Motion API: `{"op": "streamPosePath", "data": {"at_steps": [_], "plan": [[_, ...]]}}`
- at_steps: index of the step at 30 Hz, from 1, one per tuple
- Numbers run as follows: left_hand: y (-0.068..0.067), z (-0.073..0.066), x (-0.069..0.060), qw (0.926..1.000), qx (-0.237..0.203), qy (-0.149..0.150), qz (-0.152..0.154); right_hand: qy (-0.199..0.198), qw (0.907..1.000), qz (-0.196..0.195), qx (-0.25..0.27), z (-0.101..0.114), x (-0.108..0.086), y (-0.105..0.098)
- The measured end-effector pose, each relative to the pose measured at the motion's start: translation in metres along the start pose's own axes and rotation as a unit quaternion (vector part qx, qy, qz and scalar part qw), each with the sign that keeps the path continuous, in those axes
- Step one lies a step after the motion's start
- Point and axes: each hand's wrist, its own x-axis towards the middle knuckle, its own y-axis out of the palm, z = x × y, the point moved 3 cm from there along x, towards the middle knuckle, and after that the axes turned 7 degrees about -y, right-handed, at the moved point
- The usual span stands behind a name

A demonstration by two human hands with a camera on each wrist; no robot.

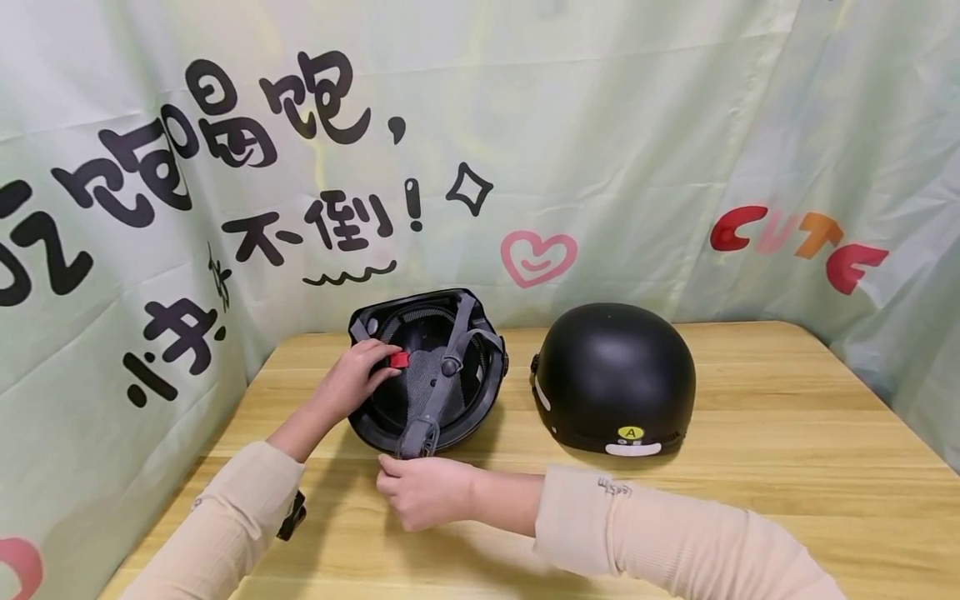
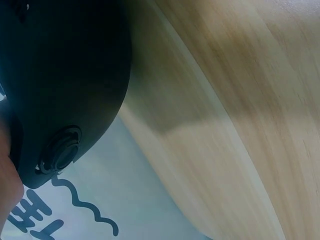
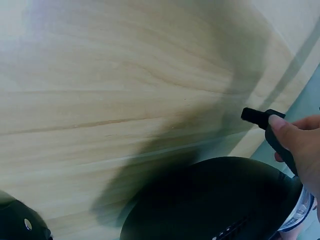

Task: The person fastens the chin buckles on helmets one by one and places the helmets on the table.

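Observation:
An upturned black helmet [image 1: 468, 417] shows its inside, with grey straps [image 1: 433, 404] across it. My left hand [image 1: 356, 379] pinches a red buckle piece [image 1: 400, 359] inside the left rim; in the left wrist view only part of that hand [image 2: 7, 180] shows, beside the helmet shell [image 2: 70, 75]. Below the helmet's near rim, my right hand [image 1: 431, 493] holds the strap end. The right wrist view shows this hand [image 3: 305, 145] pinching a black strap piece [image 3: 256, 117] by the helmet [image 3: 210, 200]. Its other fingers are partly hidden.
A second black helmet [image 1: 618, 375], with a yellow "A" sticker [image 1: 631, 433], rests dome up to the right on the wooden table [image 1: 750, 500]. A printed curtain [image 1: 615, 167] hangs behind the table and along its left side.

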Motion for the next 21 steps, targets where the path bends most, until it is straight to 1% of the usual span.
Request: {"op": "streamPosePath", "data": {"at_steps": [3,5,11,13,14,16,21], "plan": [[0.000,0.000,0.001,1.0000,0.003,0.000,0.000,0.015,0.9998,-0.015,0.003,0.001,-0.002,-0.001],[0.000,-0.001,0.001,1.0000,0.004,0.001,0.000,0.022,0.9997,-0.012,0.001,0.002,-0.003,-0.002],[0.001,-0.002,0.001,1.0000,0.006,0.004,0.000,0.026,0.9983,0.052,0.005,0.005,-0.005,-0.006],[0.001,-0.002,0.001,1.0000,0.007,0.002,-0.001,0.030,0.9977,0.060,0.008,0.005,-0.005,-0.007],[0.001,-0.002,0.001,1.0000,0.007,0.001,-0.001,0.034,0.9978,0.056,0.007,0.005,-0.006,-0.008],[0.001,-0.003,0.001,1.0000,0.008,-0.002,-0.001,0.042,0.9984,0.038,0.004,0.005,-0.007,-0.010],[0.001,-0.003,0.000,0.9999,0.009,-0.002,-0.005,0.060,0.9978,-0.027,0.010,0.002,-0.014,-0.019]]}}
